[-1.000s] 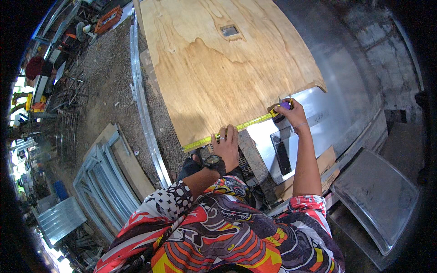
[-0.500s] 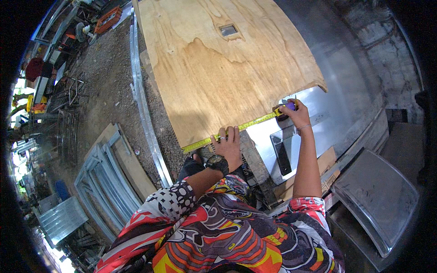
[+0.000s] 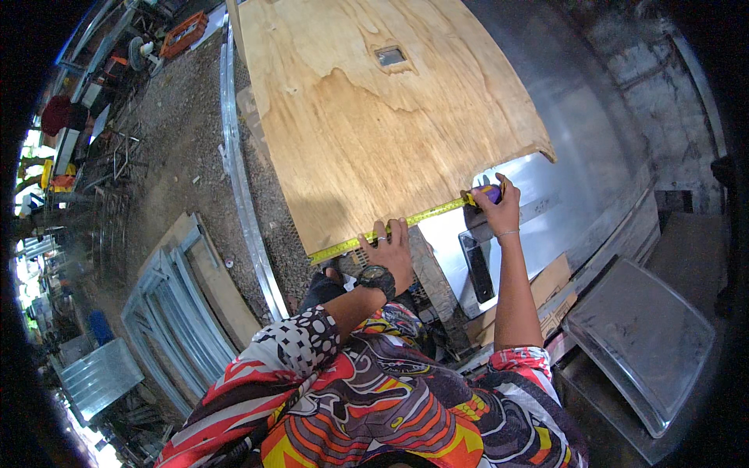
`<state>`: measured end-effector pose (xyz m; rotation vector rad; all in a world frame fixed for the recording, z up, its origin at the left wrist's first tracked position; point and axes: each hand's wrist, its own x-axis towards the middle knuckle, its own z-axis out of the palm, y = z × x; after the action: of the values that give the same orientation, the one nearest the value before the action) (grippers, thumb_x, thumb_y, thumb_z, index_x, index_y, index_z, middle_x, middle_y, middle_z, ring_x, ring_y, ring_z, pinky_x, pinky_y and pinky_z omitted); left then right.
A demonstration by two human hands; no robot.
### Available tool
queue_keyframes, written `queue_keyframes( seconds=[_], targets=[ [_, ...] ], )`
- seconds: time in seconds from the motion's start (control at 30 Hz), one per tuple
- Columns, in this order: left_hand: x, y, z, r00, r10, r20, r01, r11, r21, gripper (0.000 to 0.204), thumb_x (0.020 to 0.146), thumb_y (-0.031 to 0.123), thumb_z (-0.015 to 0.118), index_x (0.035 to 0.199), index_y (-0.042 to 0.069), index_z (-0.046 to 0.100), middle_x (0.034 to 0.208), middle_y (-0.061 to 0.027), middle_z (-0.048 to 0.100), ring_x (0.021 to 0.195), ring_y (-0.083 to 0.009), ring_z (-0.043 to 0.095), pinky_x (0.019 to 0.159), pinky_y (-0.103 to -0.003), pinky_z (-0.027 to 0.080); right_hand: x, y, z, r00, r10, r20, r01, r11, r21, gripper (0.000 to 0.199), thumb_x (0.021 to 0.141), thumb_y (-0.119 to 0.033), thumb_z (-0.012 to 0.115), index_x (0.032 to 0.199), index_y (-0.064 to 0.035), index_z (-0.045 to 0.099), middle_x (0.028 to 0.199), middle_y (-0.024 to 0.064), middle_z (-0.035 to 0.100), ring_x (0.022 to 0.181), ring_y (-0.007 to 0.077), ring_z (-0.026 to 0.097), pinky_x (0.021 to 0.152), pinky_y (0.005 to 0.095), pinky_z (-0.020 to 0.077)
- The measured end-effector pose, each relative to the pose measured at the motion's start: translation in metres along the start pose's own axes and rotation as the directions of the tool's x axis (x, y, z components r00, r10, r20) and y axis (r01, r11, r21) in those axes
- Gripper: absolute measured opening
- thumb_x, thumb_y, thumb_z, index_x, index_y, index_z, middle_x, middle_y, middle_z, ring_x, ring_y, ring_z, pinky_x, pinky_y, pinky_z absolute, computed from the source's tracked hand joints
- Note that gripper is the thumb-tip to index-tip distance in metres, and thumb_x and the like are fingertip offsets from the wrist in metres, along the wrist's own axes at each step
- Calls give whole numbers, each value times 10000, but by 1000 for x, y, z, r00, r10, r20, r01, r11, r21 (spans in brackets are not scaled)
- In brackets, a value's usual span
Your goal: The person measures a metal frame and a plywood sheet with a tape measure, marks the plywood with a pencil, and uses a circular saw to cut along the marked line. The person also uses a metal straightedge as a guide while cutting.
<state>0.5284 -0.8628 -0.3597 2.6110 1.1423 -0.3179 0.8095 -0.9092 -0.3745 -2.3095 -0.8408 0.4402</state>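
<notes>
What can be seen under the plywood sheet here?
Past the right edge of the plywood sheet, shiny metal shows and seems to run beneath. A greyish surface shows through the rectangular cutout. The rest underneath is covered by the wood.

Workshop: tape measure (image 3: pixel 437 210), plywood sheet (image 3: pixel 351 117), grey metal frames (image 3: pixel 178 306), gravelly ground (image 3: pixel 183 140).

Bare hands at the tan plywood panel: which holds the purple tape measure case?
The right hand grips that purple case; the left hand, wearing a black wristwatch, instead touches the yellow tape blade.
</notes>
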Motion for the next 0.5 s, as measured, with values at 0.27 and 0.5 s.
queue_keyframes(
  seconds=[0.27, 0.5],
  targets=[
    [7, 21, 62, 987, -139, -83, 156, 955, 252, 988, 696, 154, 702, 1563, -12, 257, 1525, -177, 293, 1478, -403, 276, 1090, -800, 284, -10, 33, -1, 997, -77, 21, 74, 989, 128, 914, 723, -351, 933, 1462, -31, 503, 1338, 190, 497, 1230, 306, 523, 1072, 405, 451],
    [21, 22, 68, 986, -59, 154, -2, 929, 369, 994, 711, 131, 710, 1577, -2, 241, 1514, -168, 298, 1464, -422, 278, 1076, -819, 266, -14, 40, -5, 970, -241, 12, 237, 941, -241, 916, 734, -424, 914, 1443, -6, 512, 1289, 249, 474, 1236, 403, 464, 1093, 469, 413]
  ],
)
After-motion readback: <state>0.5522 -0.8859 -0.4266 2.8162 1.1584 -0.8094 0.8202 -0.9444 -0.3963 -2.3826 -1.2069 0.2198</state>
